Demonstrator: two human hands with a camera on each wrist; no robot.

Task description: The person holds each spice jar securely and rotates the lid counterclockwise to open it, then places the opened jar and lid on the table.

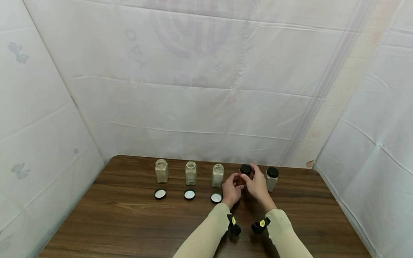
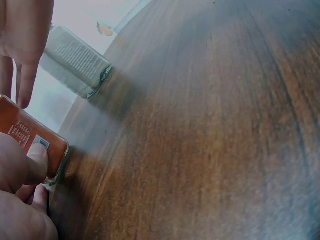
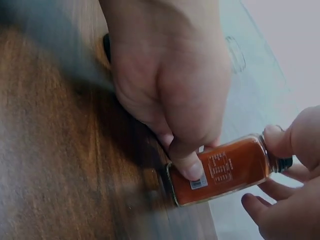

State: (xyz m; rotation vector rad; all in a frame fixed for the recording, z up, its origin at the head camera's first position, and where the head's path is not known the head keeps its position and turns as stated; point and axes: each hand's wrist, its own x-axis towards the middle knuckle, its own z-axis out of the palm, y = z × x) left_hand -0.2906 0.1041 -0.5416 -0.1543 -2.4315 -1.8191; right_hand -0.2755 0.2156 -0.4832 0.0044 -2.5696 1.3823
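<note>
Orange jar [image 3: 231, 169] is gripped between left hand [image 1: 231, 190] below and right hand [image 1: 257, 185] above.

Glossy glass jar [image 3: 232, 169], wood-grain tabletop [image 1: 131, 226]

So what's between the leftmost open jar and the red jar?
Going left to right, the head view shows a second open jar, a third open jar, then the left hand, which holds the red jar.

Sleeves [image 1: 202, 238] are long, plain pale cream, and just inside each cuff [image 1: 277, 216] there's a chunky black wrist unit [image 1: 235, 229] with a little yellow marking [image 1: 262, 223].
</note>
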